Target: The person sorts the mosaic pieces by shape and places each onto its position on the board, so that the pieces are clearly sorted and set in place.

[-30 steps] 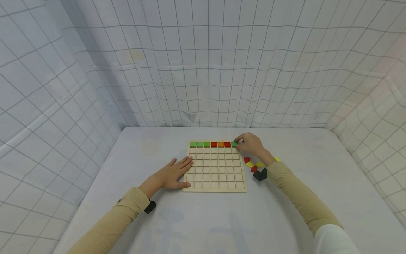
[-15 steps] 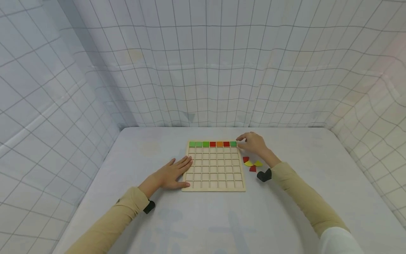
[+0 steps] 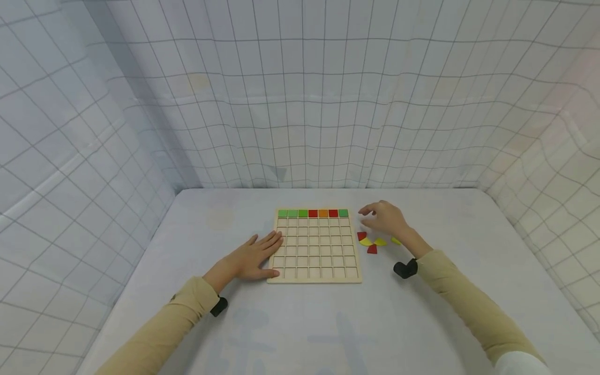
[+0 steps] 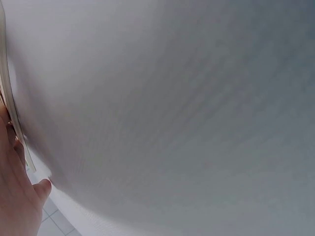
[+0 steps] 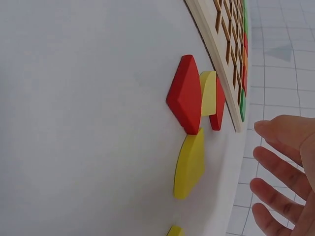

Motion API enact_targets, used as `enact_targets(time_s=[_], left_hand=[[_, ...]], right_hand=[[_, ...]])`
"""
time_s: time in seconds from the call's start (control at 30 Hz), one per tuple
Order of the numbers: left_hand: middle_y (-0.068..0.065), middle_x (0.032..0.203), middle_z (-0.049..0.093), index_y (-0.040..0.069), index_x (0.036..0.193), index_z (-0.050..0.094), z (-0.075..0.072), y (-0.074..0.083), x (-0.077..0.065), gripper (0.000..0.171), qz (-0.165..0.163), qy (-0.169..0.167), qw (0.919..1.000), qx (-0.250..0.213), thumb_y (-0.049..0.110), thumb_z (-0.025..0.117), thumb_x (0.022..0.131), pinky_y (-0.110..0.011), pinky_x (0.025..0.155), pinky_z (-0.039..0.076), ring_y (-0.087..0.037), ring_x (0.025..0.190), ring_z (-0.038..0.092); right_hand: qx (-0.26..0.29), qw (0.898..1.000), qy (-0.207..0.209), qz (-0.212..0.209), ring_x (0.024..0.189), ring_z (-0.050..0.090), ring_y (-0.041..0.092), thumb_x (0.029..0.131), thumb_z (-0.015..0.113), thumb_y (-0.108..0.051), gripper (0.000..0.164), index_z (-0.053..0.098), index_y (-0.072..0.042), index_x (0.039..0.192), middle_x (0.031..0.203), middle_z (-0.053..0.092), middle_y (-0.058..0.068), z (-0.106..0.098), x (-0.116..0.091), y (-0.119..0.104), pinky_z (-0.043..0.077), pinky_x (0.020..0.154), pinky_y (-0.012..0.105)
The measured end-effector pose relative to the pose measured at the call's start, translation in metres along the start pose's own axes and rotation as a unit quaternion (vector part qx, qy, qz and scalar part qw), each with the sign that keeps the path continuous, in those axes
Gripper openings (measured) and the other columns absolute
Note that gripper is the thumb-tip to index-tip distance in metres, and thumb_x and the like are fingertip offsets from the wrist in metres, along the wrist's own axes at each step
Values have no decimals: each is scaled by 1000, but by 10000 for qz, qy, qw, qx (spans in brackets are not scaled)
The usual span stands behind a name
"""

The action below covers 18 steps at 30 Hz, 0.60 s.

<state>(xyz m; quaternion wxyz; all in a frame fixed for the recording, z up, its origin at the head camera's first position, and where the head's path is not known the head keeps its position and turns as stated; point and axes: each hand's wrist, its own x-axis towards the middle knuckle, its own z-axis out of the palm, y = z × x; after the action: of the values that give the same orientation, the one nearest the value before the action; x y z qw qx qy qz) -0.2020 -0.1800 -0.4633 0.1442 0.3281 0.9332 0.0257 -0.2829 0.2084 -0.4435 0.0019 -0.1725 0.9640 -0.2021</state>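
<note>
1. Right hand (image 3: 383,216): grip unloaded. Thumb and fingers are spread apart in a loose curve, with nothing between them.
2. Right hand position: beyond the right edge of the wooden grid board (image 3: 315,251), near its far right corner; apart from the board, fingertips directed toward it.
3. Right forearm: beige sleeve (image 3: 461,297) extends from the near right of the board, angled inward to the wrist; a black wrist camera (image 3: 405,269) is mounted at the cuff.
4. Left hand (image 3: 253,258): grip unloaded. Fingers are extended and lie flat over the board's left edge; the thumb is splayed toward the near left corner.
5. Left forearm: beige sleeve (image 3: 161,323) extends from the near left of the board; a second black wrist camera (image 3: 219,307) shows at its cuff.
6. Wooden grid board: lies flat on the white-covered table (image 3: 300,333), between the hands. Its far row holds seven square tiles; from left: three green (image 3: 292,213), one red (image 3: 313,213), one orange (image 3: 323,213), one red (image 3: 333,213), one green (image 3: 344,213).
7. Loose sector-shaped pieces: right of the board, nearer than the right hand's fingertips. Two red (image 3: 372,249) and two yellow (image 3: 380,242) form a cluster; a third yellow piece (image 3: 396,241) lies farther right.
</note>
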Motion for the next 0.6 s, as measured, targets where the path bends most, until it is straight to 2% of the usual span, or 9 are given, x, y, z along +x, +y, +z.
enact_targets(time_s=[0.37,0.6], left_hand=[[-9,163,5,9,155,11,-2,1,2,90,46,60,10000,18,64,44,93,-60,117,12,-27,151,8],[-8,163,6,9,156,11,-2,1,0,90,34,4,10000,-28,64,44,93,-60,117,12,-27,151,8]], right_hand=[[105,9998,-151,-48,98,59,26,87,70,-25,28,73,-11,111,105,72,7,-7,-21,13,50,80,42],[213,9984,-377,-363,95,59,23,88,67,-20,23,75,-11,107,104,73,6,-3,-31,27,50,77,37]])
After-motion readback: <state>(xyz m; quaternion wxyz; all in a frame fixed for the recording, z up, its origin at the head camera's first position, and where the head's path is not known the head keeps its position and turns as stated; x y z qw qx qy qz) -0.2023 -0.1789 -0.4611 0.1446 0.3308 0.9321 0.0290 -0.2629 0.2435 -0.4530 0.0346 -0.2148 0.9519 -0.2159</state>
